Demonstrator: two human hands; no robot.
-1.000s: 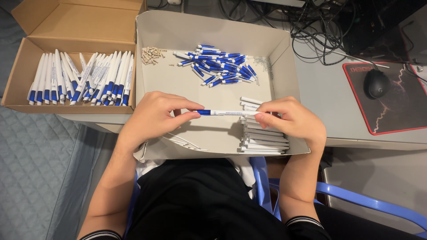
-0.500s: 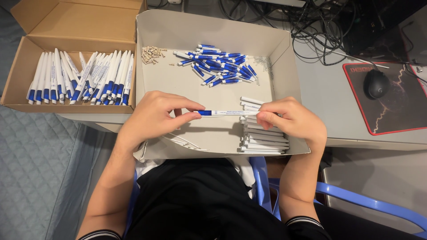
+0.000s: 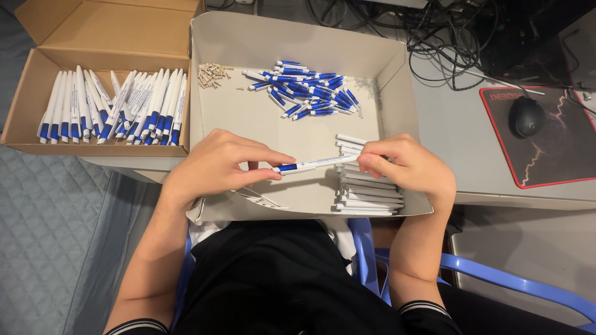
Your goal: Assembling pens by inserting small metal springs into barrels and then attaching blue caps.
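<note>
We find a slim white plastic pen with a blue tip section (image 3: 313, 164) held level between both hands, above the floor of a shallow grey cardboard tray (image 3: 261, 37). The left hand (image 3: 214, 167) pinches the blue end between thumb and forefinger, a narrow grip closed on the pen; the right hand (image 3: 410, 164) closes its fingertips round the white end, whose tip is hidden. Beneath the right hand lies a stack of white pen barrels (image 3: 369, 195), partly covered by it. At the tray's far side sit a heap of blue pen parts (image 3: 310, 90), a small cluster of tan pieces (image 3: 213, 74) too small to identify, and a faint pile of thin metal springs (image 3: 372, 90), hard to make out. Thin pale rods (image 3: 257, 197) show below the left hand, mostly covered. An open brown cardboard box (image 3: 93, 31) left of the tray holds a row of assembled white-and-blue pens (image 3: 115, 105). On the grey worktop (image 3: 459, 136), a black mouse (image 3: 526, 116) rests on a red-edged mat (image 3: 559, 155), cut off by the frame.
</note>
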